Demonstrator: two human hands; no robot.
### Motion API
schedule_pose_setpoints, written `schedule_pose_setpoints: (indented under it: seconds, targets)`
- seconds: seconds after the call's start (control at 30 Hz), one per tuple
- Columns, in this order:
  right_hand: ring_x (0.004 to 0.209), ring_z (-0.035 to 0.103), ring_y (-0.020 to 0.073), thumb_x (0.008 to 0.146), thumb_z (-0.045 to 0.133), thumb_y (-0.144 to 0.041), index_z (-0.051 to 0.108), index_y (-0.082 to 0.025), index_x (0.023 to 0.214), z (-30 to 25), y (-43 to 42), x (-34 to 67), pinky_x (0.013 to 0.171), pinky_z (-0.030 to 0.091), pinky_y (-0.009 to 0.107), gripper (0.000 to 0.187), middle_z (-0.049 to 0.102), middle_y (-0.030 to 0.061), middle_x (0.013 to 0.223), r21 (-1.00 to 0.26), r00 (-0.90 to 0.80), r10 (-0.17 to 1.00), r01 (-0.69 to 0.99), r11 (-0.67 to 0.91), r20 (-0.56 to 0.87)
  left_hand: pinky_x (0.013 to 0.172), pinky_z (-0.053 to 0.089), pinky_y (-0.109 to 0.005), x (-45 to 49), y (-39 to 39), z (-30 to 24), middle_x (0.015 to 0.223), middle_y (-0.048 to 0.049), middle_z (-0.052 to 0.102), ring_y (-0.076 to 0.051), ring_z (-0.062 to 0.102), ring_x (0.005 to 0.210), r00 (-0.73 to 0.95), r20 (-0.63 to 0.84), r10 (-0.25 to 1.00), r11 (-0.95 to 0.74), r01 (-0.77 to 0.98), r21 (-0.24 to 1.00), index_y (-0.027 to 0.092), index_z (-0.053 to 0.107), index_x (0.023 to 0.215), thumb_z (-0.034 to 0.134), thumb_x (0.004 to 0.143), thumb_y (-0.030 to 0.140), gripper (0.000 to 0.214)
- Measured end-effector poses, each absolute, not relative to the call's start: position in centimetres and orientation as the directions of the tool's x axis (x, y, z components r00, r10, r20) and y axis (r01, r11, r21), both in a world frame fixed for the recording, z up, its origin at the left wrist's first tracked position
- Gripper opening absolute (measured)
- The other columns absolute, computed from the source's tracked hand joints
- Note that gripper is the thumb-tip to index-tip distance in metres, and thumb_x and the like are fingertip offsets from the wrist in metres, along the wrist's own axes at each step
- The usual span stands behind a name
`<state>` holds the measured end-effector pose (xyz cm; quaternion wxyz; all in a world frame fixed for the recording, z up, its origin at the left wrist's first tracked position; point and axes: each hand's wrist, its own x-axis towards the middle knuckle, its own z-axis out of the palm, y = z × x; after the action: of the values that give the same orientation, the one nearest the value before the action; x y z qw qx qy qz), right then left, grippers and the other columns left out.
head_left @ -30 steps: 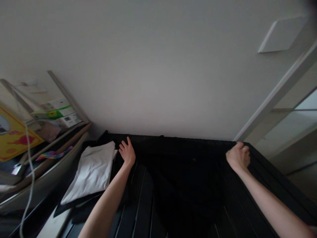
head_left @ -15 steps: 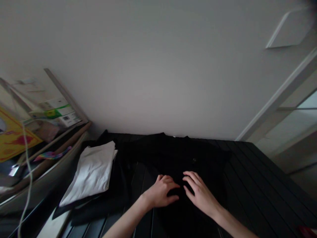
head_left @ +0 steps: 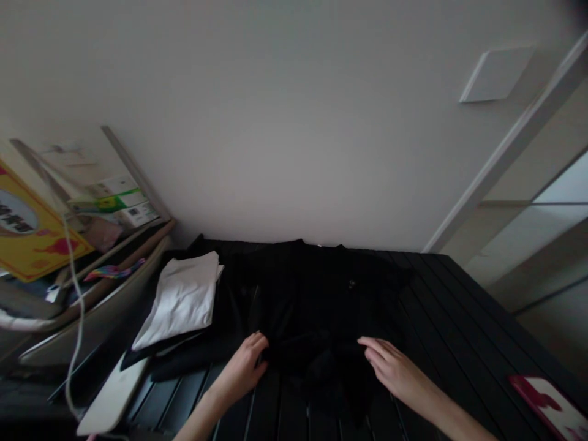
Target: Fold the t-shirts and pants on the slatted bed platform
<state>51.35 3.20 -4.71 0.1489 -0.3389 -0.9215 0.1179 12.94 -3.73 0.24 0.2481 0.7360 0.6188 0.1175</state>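
A black garment (head_left: 316, 300) lies spread on a black slatted table (head_left: 459, 318) against the wall. My left hand (head_left: 245, 364) rests at the garment's lower left edge, its fingers curled onto the cloth. On the lower right part of the garment lies my right hand (head_left: 392, 370), fingers stretched out and slightly apart. The cloth between both hands is bunched into folds. Whether the left fingers pinch the fabric is hard to tell in the dark.
A folded white cloth (head_left: 181, 300) lies on dark fabric at the table's left. Left of it stands a shelf with boxes (head_left: 114, 205), a yellow box (head_left: 32, 229) and a hanging white cable (head_left: 76, 343). A red-and-white card (head_left: 551, 407) sits at the right front.
Both hands came from the garment's far corners to its middle, then spread apart along its near part. The garment's top now lies narrower, and the view has tilted down slightly.
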Motion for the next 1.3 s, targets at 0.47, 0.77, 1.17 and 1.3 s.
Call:
schedule_pose_setpoints:
  seconds: [0.47, 0.77, 1.17, 1.3]
  targets:
    - [0.099, 0.059, 0.0253, 0.092, 0.04, -0.037, 0.05, -0.023, 0.095, -1.3, 5.1, 59.5, 0.092, 0.046, 0.044, 0.018, 0.06, 0.0111, 0.103, -0.395, -0.318, 0.834, 0.767, 0.506, 0.451, 0.106, 0.031, -0.052, 8.9, -4.3, -1.5, 0.155, -0.0146, 0.024, -0.031, 0.029, 0.138, -0.22, -0.141, 0.965, 0.214, 0.975, -0.061, 0.02, 0.029, 0.146, 0.044, 0.081, 0.017, 0.067]
    - [0.123, 0.048, 0.0275, 0.086, 0.044, -0.021, 0.055, -0.021, 0.116, -3.9, 1.2, 55.0, 0.099, 0.043, 0.045, 0.032, 0.052, 0.012, 0.133, -0.151, -0.491, 0.775, 0.798, 0.583, 0.398, 0.098, 0.031, -0.064, 4.4, -2.6, -3.5, 0.136, -0.021, 0.051, -0.04, 0.036, 0.132, -0.374, -0.034, 0.927, 0.365, 0.917, -0.159, 0.021, 0.047, 0.137, 0.031, 0.096, 0.049, 0.053]
    - [0.131, 0.042, 0.026, 0.083, 0.04, -0.005, 0.067, -0.026, 0.104, -5.9, 0.0, 52.0, 0.102, 0.034, 0.05, 0.04, 0.053, 0.0029, 0.14, 0.055, -0.695, 0.621, 0.681, 0.73, 0.361, 0.106, 0.021, -0.066, 4.9, -3.6, -3.1, 0.137, -0.0168, 0.052, -0.032, 0.039, 0.133, -0.286, 0.027, 0.958, 0.287, 0.952, -0.108, 0.017, 0.047, 0.136, 0.036, 0.095, 0.027, 0.044]
    - [0.13, 0.045, 0.0239, 0.088, 0.042, -0.009, 0.066, -0.023, 0.098, -3.7, -0.3, 50.4, 0.103, 0.034, 0.048, 0.029, 0.057, 0.005, 0.135, 0.024, -0.709, 0.567, 0.633, 0.774, 0.42, 0.107, 0.015, -0.07, 10.1, -5.6, -2.0, 0.135, -0.0114, 0.055, -0.027, 0.049, 0.124, -0.246, 0.068, 0.967, 0.24, 0.968, 0.078, 0.022, 0.05, 0.132, 0.035, 0.091, 0.016, 0.044]
